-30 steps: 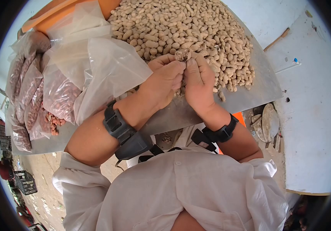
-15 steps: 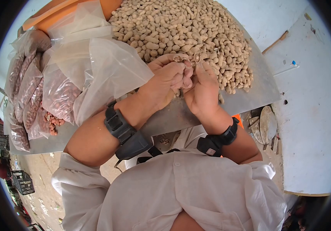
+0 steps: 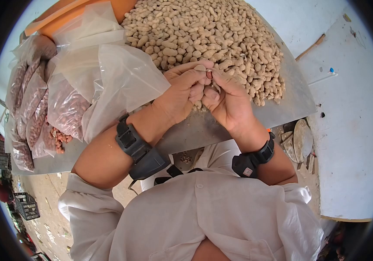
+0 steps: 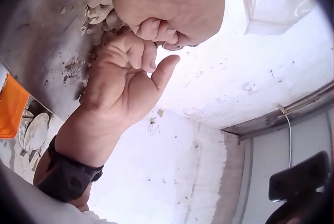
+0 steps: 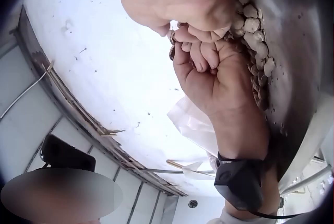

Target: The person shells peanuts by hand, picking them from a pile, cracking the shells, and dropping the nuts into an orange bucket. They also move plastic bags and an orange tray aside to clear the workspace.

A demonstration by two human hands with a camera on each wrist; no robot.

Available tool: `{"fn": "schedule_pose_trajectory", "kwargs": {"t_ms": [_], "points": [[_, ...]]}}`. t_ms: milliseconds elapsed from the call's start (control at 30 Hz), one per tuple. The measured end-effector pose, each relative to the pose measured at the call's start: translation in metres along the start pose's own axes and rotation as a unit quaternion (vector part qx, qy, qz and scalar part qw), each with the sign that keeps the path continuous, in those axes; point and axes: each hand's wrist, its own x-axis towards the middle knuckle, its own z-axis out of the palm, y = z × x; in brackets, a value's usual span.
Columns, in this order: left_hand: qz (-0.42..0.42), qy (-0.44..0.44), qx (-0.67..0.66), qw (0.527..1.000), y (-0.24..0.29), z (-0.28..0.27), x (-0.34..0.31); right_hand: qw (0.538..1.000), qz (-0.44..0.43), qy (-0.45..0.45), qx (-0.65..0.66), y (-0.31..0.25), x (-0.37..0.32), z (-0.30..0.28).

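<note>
Fingertip to fingertip over the near edge of the peanut pile [image 3: 203, 32], both hands work on a peanut [image 3: 209, 75] whose reddish kernel shows between them. My left hand [image 3: 180, 89] pinches it from the left, fingers curled, with brown shell [image 5: 172, 51] at its thumb tip in the right wrist view. From the other side my right hand [image 3: 232, 98] grips at the same peanut, and a bit of shell [image 3: 216, 88] shows among its fingers. In the left wrist view the right hand's lower fingers are curled in and the left hand covers part of the peanut.
Clear plastic bags [image 3: 71, 104] of red kernels lie on the left of the metal table [image 3: 277, 114]. Loose kernels [image 3: 60, 139] sit by them. Behind stands an orange tub [image 3: 69, 17]; a white wall [image 3: 351, 130] rises on the right. Black crates [image 3: 27, 205] stand on the floor.
The shell, held between both hands a second ago, was split open half a second ago. The hands have since met again, with a red kernel in sight; the right wrist has turned.
</note>
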Motion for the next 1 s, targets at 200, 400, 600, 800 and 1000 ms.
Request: {"fn": "schedule_pose_trajectory", "kwargs": {"t_ms": [200,400,600,800,1000], "points": [[-0.018,-0.015,-0.064,0.998,-0.005,-0.006,0.004,0.995,-0.074,-0.004,-0.071,0.003,0.001,-0.004],[-0.06,-0.083,-0.124,0.987,-0.01,-0.015,0.006,0.974,-0.169,0.014,-0.152,0.006,0.003,-0.002],[-0.062,-0.094,-0.148,0.983,-0.009,-0.016,0.006,0.953,-0.188,0.03,-0.234,0.006,0.003,-0.004],[-0.078,-0.061,-0.168,0.981,-0.008,-0.014,0.005,0.952,-0.186,0.027,-0.242,0.004,0.003,-0.005],[-0.061,-0.044,-0.071,0.995,-0.006,-0.011,0.005,0.979,-0.181,-0.037,-0.084,-0.007,-0.009,-0.004]]}}
